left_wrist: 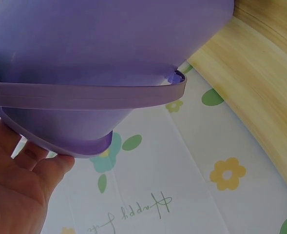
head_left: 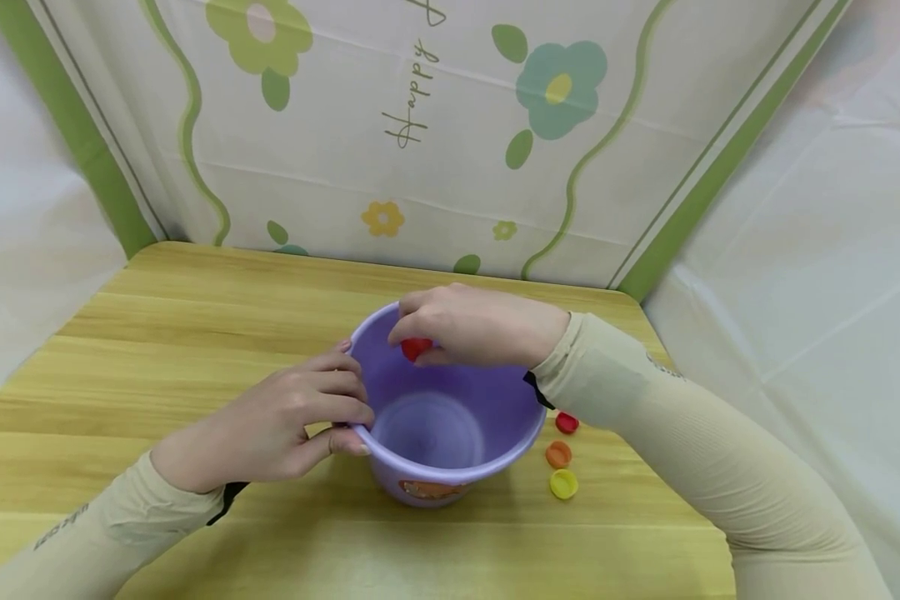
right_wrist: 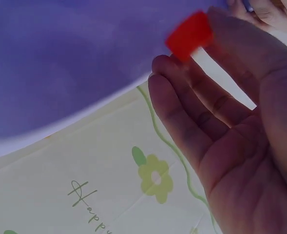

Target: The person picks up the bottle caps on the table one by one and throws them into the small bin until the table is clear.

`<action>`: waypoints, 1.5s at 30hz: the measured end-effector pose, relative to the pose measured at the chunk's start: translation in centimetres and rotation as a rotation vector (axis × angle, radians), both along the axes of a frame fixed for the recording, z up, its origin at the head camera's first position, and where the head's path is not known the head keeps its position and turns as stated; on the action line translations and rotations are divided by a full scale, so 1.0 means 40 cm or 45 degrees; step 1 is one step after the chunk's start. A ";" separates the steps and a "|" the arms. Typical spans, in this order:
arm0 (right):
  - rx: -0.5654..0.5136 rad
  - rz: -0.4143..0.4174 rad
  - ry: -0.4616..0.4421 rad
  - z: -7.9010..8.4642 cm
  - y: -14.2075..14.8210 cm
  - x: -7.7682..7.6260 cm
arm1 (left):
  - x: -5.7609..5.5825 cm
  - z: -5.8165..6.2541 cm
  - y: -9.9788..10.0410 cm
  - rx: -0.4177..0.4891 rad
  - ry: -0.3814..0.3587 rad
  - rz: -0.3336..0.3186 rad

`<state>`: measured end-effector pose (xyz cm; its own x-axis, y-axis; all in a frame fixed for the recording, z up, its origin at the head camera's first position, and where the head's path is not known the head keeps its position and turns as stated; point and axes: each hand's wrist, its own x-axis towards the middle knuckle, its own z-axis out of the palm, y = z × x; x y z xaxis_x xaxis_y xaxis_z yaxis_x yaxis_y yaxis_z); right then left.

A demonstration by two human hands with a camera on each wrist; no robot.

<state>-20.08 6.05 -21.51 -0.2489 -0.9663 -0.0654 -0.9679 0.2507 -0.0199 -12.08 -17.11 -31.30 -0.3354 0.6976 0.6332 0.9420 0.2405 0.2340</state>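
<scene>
A purple plastic bucket [head_left: 498,421] stands upright on the wooden table, its inner bottom visible. My left hand [head_left: 292,417] grips the rim on the left side, fingers hooked over the edge. Over the far part of the opening, my right hand [head_left: 472,325] pinches a small red bottle cap [right_wrist: 189,36] between thumb and fingertips. The left wrist view shows the bucket's handle [left_wrist: 85,96] lying along its outer wall. To the right of the bucket, a red cap [head_left: 567,422], an orange cap [head_left: 558,454] and a yellow cap [head_left: 563,483] lie in a row.
The wooden table [head_left: 217,308] extends to both sides of the bucket. Behind it hangs a white cloth [head_left: 307,175] with printed flowers and green borders. More white sheeting [head_left: 817,250] hangs at the right. An orange sticker [head_left: 438,490] marks the bucket's near side.
</scene>
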 end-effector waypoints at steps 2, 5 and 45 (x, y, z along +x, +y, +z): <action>0.016 -0.011 0.020 0.000 0.002 0.000 | -0.001 0.000 0.001 -0.002 0.006 -0.003; 0.037 -0.035 0.051 0.001 0.007 -0.001 | -0.002 0.001 0.001 -0.004 0.016 -0.005; -0.242 -0.385 0.145 0.093 0.258 -0.040 | 0.005 0.002 0.001 0.008 0.015 0.000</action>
<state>-21.68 16.38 -17.79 -0.5200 -0.8404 0.1527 -0.8496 0.5274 0.0096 -11.90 -17.06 -31.21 -0.3281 0.6936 0.6413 0.9447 0.2392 0.2245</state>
